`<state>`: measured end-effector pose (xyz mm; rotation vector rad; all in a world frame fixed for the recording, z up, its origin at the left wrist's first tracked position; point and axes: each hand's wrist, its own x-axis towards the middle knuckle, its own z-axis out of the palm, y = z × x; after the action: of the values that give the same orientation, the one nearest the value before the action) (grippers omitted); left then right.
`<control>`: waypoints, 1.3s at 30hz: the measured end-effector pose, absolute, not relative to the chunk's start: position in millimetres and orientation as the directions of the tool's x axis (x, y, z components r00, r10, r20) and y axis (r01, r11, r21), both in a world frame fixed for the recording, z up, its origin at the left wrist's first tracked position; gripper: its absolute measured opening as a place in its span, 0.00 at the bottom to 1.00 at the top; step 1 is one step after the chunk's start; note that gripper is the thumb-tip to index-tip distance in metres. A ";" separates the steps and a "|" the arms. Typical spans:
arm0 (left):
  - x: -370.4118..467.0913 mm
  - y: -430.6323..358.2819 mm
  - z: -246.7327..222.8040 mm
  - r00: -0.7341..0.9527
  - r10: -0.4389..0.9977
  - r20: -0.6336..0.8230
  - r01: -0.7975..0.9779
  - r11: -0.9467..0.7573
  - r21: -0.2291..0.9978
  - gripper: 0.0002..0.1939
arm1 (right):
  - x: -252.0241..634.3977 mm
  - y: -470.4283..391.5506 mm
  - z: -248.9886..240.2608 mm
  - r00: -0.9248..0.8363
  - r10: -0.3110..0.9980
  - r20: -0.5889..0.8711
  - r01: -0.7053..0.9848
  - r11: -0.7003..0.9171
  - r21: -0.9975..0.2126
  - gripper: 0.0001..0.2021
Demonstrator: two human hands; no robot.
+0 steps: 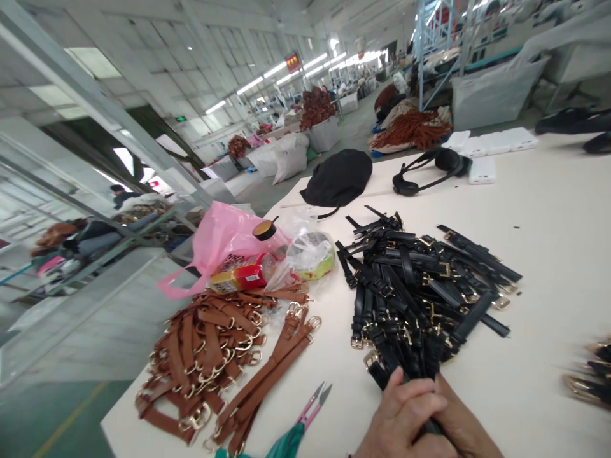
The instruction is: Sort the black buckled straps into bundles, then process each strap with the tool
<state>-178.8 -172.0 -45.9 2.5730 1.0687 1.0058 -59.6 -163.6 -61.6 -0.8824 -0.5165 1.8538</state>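
My left hand (405, 413) is closed over the lower end of a bunch of black straps, its fingers bent across them. Pressed against it from the right, my right hand (465, 420) is partly hidden behind those fingers and also wraps the straps. Just beyond both hands lies a heap of black straps (405, 273) with gold buckles, and the held ends run up against this heap. To the left rests a pile of brown straps (205, 350) with gold rings and buckles. Pink-handled thread snips (312, 407) lie left of my hands, beside green cloth (286, 443).
A pink plastic bag (224, 235), a red-and-yellow package (243, 272) and a tape roll in clear plastic (312, 257) sit behind the brown straps. Farther back are a black cap (338, 178), a black headset (429, 170) and white boxes (496, 142). Blurred buckled straps (592, 375) appear at right.
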 end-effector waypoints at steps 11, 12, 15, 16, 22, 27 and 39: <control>-293.7 -215.9 -26.8 0.341 0.874 0.347 0.861 -0.439 0.259 0.14 | -75.6 -168.2 -22.7 -0.272 0.899 -0.343 -0.203 -0.402 -0.893 0.22; -306.4 -214.5 -30.7 0.315 0.900 0.299 0.895 -0.387 0.220 0.15 | -76.1 -167.5 -23.5 -0.260 0.907 -0.331 -0.150 -0.376 -0.914 0.22; -337.4 -203.5 -40.7 0.264 0.929 0.260 0.944 -0.304 0.126 0.17 | -77.0 -164.4 -25.8 -0.288 0.907 -0.309 0.080 -0.298 -0.951 0.22; -345.5 -199.4 -42.9 0.255 0.928 0.271 0.950 -0.293 0.108 0.17 | -77.9 -163.5 -25.6 -0.312 0.903 -0.297 0.160 -0.258 -0.953 0.22; -383.4 -191.0 -41.2 0.248 0.921 0.301 0.949 -0.293 0.116 0.16 | -106.7 -176.2 -22.5 -0.473 0.851 -0.229 0.663 0.173 -0.728 0.24; -404.2 -194.9 -35.4 0.192 0.937 0.290 0.949 -0.253 0.186 0.18 | -148.5 -213.4 -47.9 -0.520 0.854 -0.003 0.810 0.492 -0.320 0.24; -321.1 -240.7 14.9 0.358 0.917 0.176 0.783 -0.398 0.477 0.12 | -152.6 -266.4 -90.8 -0.437 0.891 0.125 0.864 0.455 -0.215 0.33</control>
<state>-321.1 -240.7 14.9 2.3139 1.5033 0.6045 -152.6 -266.4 -90.8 -1.5242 -2.4849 0.1753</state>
